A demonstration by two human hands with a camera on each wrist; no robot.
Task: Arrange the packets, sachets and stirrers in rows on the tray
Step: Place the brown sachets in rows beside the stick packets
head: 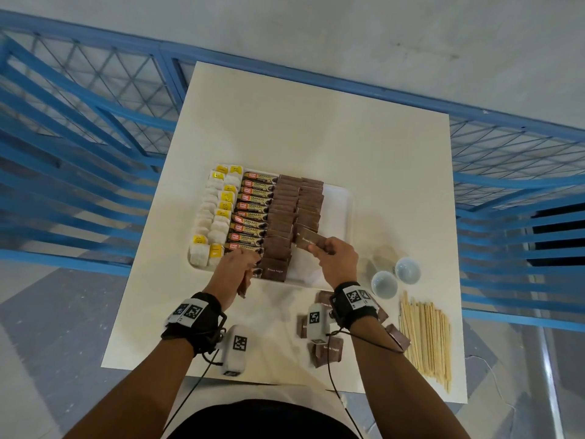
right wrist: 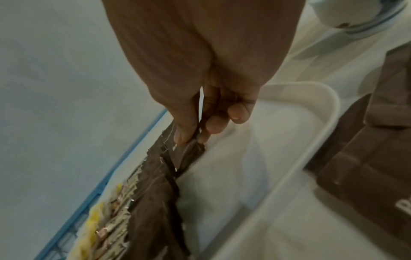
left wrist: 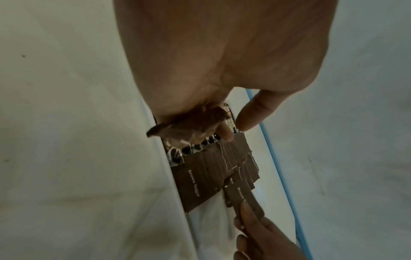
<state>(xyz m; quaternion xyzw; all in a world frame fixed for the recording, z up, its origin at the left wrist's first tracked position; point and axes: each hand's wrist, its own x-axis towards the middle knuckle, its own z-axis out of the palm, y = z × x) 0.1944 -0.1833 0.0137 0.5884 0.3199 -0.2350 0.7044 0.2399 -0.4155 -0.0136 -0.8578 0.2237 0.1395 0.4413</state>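
Observation:
On the white tray (head: 337, 198) lie rows of white and yellow packets (head: 215, 213), coffee granule sachets (head: 253, 213) and two columns of brown sugar sachets (head: 296, 207). My right hand (head: 319, 250) pinches one brown sugar sachet (head: 308, 240) by its end over the near end of the right brown column; thumb and fingers (right wrist: 213, 126) grip the sachet (right wrist: 189, 156). My left hand (head: 250, 259) holds a small bunch of brown sachets (head: 244, 285) in its curled fingers at the tray's near edge. Its thumb and forefinger (left wrist: 227, 135) reach the coffee row beside the bunch (left wrist: 177, 126).
Loose brown sugar sachets (head: 326, 353) lie on the white table (head: 310, 128) under my right wrist. A pile of wooden stirrers (head: 425, 337) sits at the near right. Two small white cups (head: 384, 283) stand right of the tray. Blue railings surround the table.

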